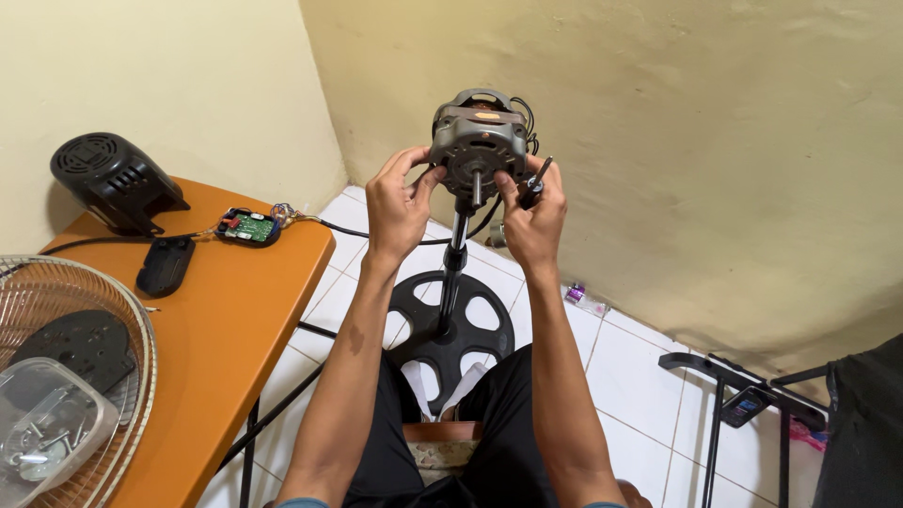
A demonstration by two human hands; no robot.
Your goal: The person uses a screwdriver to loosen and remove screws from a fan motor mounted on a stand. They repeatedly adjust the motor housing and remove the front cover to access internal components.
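At centre, raised before the wall: fan motor (479, 141), grey, shaft toward the viewer, mounted on a pole (453, 273) rising from a black spoked base (450, 331) on the tiled floor. Left hand (398, 202), at 9 o'clock of the motor: fingers curled, thumb and fingertips on the housing rim. Right hand (536, 214), at 3 o'clock: closed round a screwdriver (536, 182), thumb against the motor face. At 9 o'clock of the hands, orange counter (226, 320) bearing: black motor cover (115, 181); circuit board (248, 227), wired; fan grille (141, 325); clear tub (47, 428) of screws.
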